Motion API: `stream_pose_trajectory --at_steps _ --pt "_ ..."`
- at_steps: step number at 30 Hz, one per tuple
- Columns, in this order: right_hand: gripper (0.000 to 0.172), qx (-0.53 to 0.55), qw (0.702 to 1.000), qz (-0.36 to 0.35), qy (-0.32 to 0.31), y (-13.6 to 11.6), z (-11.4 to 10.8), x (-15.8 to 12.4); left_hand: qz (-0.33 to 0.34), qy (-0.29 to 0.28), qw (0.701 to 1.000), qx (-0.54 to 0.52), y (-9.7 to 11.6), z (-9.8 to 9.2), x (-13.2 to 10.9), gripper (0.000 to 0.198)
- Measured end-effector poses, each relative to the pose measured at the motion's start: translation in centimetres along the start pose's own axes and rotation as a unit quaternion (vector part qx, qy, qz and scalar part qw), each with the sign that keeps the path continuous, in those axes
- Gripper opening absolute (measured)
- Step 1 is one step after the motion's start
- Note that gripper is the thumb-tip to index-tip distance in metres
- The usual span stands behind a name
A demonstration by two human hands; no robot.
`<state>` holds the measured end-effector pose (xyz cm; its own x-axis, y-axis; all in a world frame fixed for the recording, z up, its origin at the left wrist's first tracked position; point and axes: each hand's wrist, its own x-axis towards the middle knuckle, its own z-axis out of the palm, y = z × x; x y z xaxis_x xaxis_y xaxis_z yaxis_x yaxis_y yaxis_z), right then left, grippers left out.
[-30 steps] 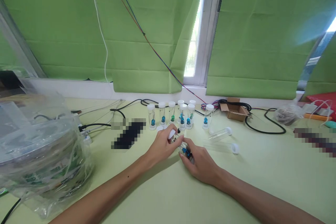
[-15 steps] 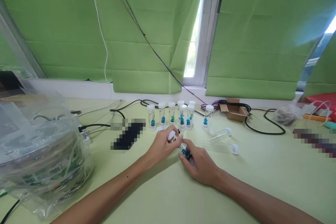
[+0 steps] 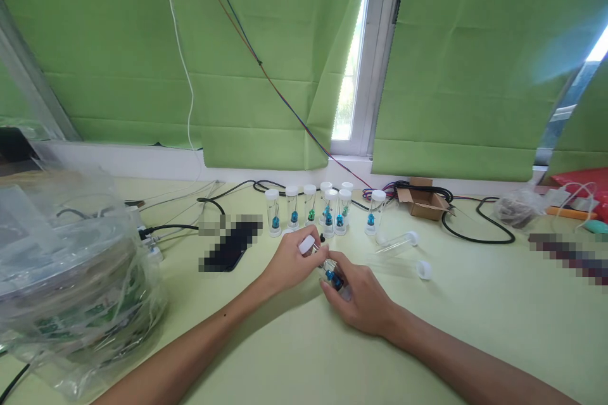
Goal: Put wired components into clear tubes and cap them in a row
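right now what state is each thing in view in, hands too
Held tube: tilted, partly hidden
Left hand: gripping its upper end
Right hand: gripping its lower end
White cap: at that tube's upper end, seating unclear
Standing tubes: upright, white-capped
Loose tubes: lying on their sides
Cardboard box: open
Green blinds: lowered

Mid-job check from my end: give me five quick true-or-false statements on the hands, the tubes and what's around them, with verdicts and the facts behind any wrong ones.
1. The left hand and right hand both touch one tilted clear tube. True.
2. The cardboard box is closed. False: the cardboard box stands open.
3. Two loose tubes lie on the tabletop. True.
4. Every standing tube holds a blue piece. False: the third from the left holds a green piece.
5. Green blinds hang behind the tabletop. True.
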<state>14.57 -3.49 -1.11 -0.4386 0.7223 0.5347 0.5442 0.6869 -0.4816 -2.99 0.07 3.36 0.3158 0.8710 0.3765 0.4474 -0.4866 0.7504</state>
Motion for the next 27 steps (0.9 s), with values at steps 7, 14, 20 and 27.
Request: stream_pose_trajectory --at_steps 7,14,20,27 --pt "0.034 -0.021 0.999 -0.017 0.019 -0.06 -0.15 0.14 -0.011 -0.002 1.0 -0.026 0.66 0.16 -0.41 0.017" --pt "0.033 -0.036 0.999 -0.023 0.027 0.08 -0.09 0.17 -0.015 -0.016 1.0 -0.013 0.94 0.16 -0.6 0.016" --pt "0.013 -0.038 0.997 -0.039 0.053 0.19 0.0 0.34 -0.008 -0.031 0.999 0.03 0.89 0.46 -0.89 0.018" --pt "0.018 -0.061 0.995 -0.063 0.057 0.39 -0.31 0.36 0.07 -0.027 0.996 0.048 0.95 0.24 -0.79 0.029"
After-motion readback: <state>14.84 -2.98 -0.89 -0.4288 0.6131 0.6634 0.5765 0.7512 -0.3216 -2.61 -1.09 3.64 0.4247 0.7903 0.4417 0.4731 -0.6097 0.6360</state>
